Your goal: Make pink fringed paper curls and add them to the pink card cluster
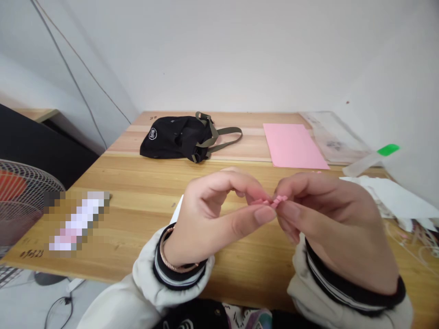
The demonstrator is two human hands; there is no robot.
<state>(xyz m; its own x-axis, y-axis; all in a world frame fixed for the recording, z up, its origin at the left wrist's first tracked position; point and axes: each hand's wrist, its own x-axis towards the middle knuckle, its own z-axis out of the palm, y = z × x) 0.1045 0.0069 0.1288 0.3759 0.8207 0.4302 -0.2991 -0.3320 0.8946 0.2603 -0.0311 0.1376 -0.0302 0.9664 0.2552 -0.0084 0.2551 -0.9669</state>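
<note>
A small pink folded strip [279, 200], perhaps paper, is pinched between my two hands above the wooden table [240, 260]. My left hand [222, 214] grips its left part between thumb and forefinger. From the other side, my right hand [325, 219] pinches the right end with thumb and fingertips. The fingers cover much of the strip, so its full shape is hidden. Behind the hands lies a flat pink sheet [295, 146].
A black bag [174, 137] with olive straps lies at the back. A blurred-out object [77, 221] rests at left, near a fan [27, 196]. On the right are a green-ended clear tube [370, 160], white sheets [401, 196] and tangled strings [418, 237].
</note>
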